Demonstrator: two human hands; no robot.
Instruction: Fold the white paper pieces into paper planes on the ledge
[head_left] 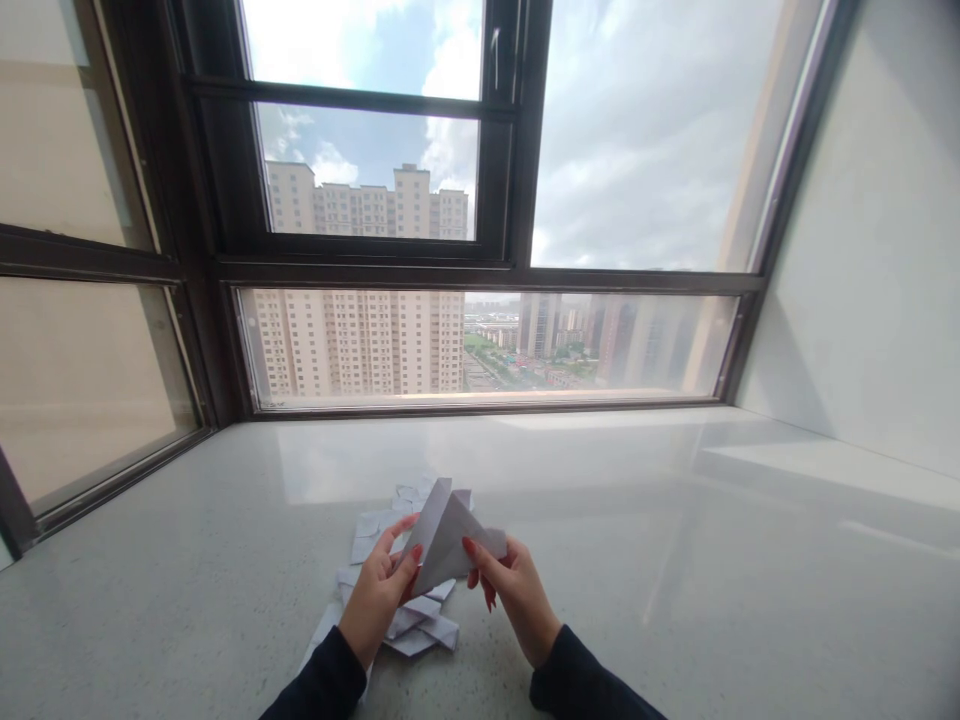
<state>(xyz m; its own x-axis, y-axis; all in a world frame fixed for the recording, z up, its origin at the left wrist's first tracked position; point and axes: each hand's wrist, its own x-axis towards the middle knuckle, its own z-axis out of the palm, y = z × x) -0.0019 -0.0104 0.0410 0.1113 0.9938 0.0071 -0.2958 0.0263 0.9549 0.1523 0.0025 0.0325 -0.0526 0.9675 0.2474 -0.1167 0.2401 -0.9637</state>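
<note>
A folded piece of white paper (450, 545) with a pointed top is held up between both hands. My left hand (381, 590) pinches its left side, thumb in front and fingers behind. My right hand (514, 590) grips its right corner between thumb and fingers. Beneath and behind the held piece, several folded white papers (412, 632) lie in a loose pile on the pale speckled sill (637, 560). My left hand and sleeve hide part of that pile.
Dark window frames (480, 275) rise beyond the sill, with tall buildings and sky outside. A white wall (885, 270) stands at the right. Another window (82, 380) borders the sill at the left.
</note>
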